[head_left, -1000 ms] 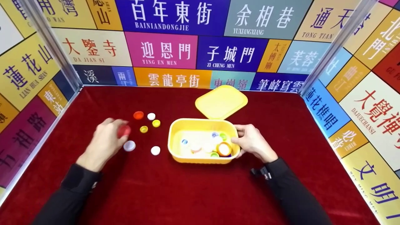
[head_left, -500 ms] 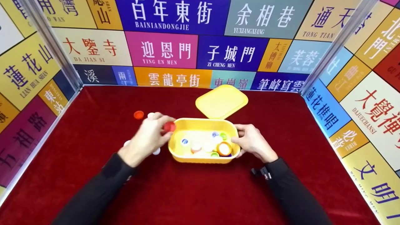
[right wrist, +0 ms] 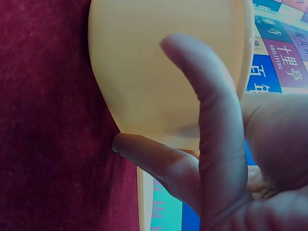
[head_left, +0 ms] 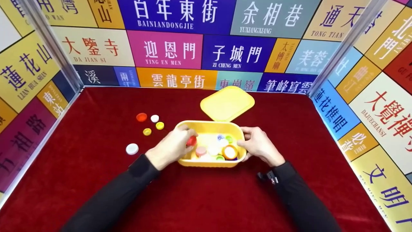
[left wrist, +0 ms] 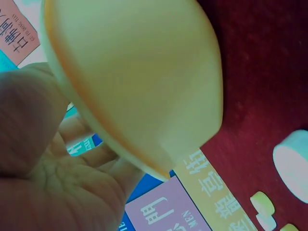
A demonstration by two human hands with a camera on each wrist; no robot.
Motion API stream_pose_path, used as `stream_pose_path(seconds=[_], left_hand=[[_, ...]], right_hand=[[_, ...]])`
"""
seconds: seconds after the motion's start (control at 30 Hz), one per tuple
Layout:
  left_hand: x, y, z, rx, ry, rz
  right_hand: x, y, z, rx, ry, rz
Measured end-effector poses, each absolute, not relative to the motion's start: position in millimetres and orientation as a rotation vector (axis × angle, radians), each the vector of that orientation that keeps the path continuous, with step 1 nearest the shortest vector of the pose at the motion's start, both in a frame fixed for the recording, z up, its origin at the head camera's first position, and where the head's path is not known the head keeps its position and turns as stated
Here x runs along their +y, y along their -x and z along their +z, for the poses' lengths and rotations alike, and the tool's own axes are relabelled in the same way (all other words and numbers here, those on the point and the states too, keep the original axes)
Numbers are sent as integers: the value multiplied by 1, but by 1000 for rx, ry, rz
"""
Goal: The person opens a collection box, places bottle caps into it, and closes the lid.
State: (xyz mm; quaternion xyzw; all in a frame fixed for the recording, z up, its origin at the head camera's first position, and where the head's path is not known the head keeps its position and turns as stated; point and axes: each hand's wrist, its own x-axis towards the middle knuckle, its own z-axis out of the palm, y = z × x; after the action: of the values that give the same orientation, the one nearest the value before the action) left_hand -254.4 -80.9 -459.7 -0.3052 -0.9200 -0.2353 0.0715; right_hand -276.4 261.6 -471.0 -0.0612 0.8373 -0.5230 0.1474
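My left hand reaches over the left end of the yellow plastic box. It pinches a red bottle cap at its fingertips, inside the rim. In the left wrist view the box wall hides those fingertips. My right hand grips the box's right end, and the right wrist view shows fingers against its outer wall. Inside the box lie several bottle caps, among them an orange and white cap, a pink cap and a green cap.
Left of the box, a red-orange cap, a small white cap, two yellow caps and a larger white cap lie on the dark red cloth. Behind the box rests a yellow lid. Printed panels stand around the table.
My left hand has carried the red cap rightward from the left of the table to within the box's left end. The right hand has stayed on the box.
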Motion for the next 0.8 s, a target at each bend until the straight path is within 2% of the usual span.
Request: stream_pose_path(seconds=[0.43, 0.8], left_hand=[[-77, 255, -462, -2737, 979, -686], [-84, 260, -461, -2704, 914, -741]], right_hand=[[262, 277, -471, 2430, 176, -1482], [261, 277, -471, 2429, 157, -1478]])
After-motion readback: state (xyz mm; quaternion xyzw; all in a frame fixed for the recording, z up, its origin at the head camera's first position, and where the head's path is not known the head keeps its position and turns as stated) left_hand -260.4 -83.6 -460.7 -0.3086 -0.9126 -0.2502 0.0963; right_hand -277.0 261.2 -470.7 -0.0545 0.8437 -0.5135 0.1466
